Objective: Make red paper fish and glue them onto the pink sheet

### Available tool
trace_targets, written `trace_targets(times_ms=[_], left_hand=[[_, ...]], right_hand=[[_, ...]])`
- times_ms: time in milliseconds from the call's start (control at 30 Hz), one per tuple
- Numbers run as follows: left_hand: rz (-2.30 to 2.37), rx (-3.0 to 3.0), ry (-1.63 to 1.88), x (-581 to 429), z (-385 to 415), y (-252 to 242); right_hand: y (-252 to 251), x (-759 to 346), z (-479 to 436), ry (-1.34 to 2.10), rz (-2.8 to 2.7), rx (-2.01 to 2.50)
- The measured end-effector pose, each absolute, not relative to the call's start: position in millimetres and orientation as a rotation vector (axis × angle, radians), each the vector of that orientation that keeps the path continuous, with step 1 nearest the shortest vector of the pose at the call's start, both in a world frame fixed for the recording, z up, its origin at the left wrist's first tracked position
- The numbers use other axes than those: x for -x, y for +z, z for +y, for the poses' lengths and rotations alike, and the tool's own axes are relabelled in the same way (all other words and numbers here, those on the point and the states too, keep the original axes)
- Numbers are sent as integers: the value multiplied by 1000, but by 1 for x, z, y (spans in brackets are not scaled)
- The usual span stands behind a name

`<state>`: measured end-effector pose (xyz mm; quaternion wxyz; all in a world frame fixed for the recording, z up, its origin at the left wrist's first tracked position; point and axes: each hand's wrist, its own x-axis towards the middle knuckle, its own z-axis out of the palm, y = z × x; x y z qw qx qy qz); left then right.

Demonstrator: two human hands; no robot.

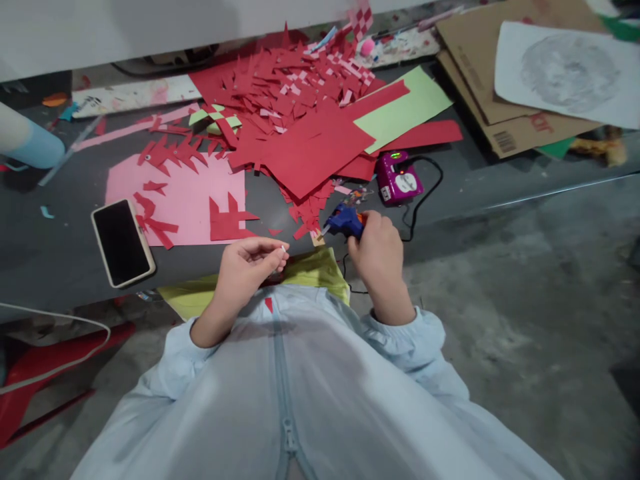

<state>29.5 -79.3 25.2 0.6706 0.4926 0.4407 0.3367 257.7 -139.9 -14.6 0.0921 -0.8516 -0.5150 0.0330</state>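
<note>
My right hand (pixel 379 257) is wrapped round a blue glue gun (pixel 343 221), whose nozzle points left, close to a small wooden piece at the table's front edge. Between the thumb and fingers of my left hand (pixel 254 263) is a small white piece (pixel 284 249), too small to name. Beyond the hands lies a large red paper sheet (pixel 305 157) on a heap of red paper cut-outs (pixel 280 73). A pink sheet (pixel 193 193) at the left carries several red paper shapes (pixel 227 219), some fish-like with an eye.
A phone (pixel 123 243) lies near the table's front left. A purple box (pixel 399 179) with a black cable sits right of the glue gun. Cardboard (pixel 475 87) with a drawing (pixel 570 73) is at the far right, a blue-white bottle (pixel 30 140) at the left. A red chair (pixel 45 373) stands below.
</note>
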Motion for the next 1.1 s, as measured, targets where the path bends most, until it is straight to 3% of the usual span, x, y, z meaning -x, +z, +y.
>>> trace_targets(times_ms=[333,567,1100], left_hand=[[1024,-1070,740,-31,-75,25],[969,-1031,754,-25,-72,27],[1027,-878,879,0,-78,29]], right_hand=[[4,-248,-134,118,-1610,2208],[43,-203,-121,410,-1844,1405],[36,-172,-95,270,-1884,1112]])
